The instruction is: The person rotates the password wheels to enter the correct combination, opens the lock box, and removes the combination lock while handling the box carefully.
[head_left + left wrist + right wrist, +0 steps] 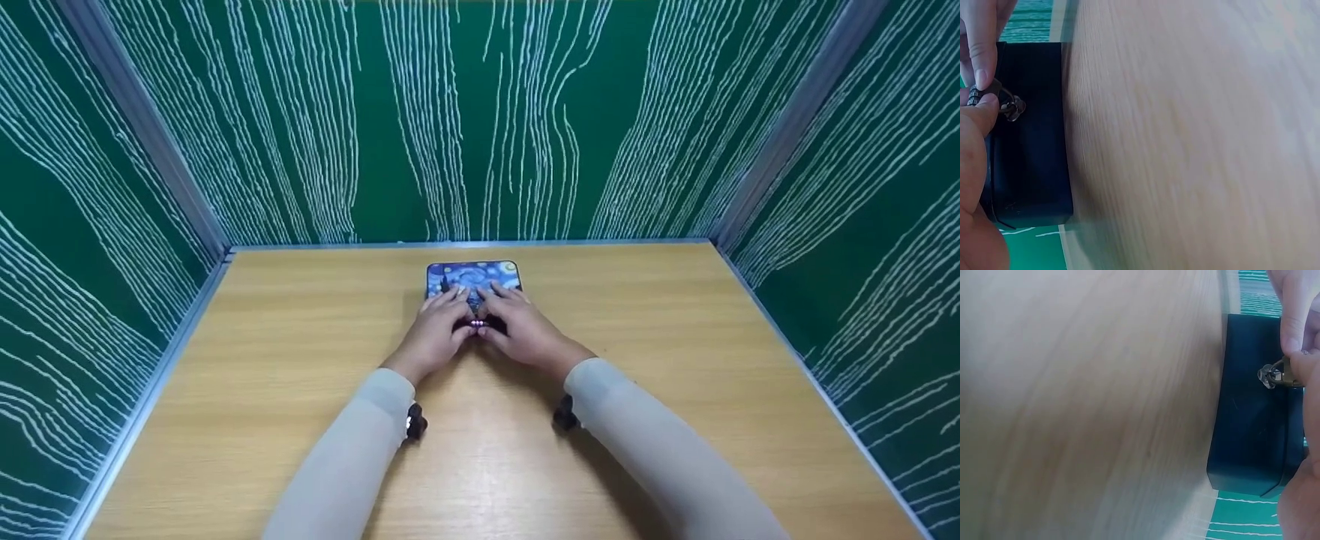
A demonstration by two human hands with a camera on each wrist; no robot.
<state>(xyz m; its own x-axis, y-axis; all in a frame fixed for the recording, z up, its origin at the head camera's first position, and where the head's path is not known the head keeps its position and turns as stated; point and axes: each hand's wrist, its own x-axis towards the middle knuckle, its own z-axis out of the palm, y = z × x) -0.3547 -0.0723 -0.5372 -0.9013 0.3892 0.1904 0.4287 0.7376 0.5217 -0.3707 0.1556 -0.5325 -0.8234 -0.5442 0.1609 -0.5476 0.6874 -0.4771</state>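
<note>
A box with dark sides [1033, 163] and a swirling blue-and-yellow painted lid [472, 271] sits on the table. On its front, a small combination padlock [995, 87] with number wheels hangs by its shackle from a metal hasp [1267, 376]. My left hand [436, 330] pinches one end of the padlock, its thumb against the wheels' side. From the other side, my right hand [525, 328] pinches it too, thumb close to the left thumb. Some fingers of both hands lie over the lid. The digits are too small to read, and the fingers partly cover the lock.
The wooden table [480, 465] stretches around the box, which stands near the back edge. Green panels [480, 120] with white wavy lines enclose the back and both sides, joined by grey metal posts [787, 120]. A dark wrist camera [415, 421] shows beneath the left sleeve.
</note>
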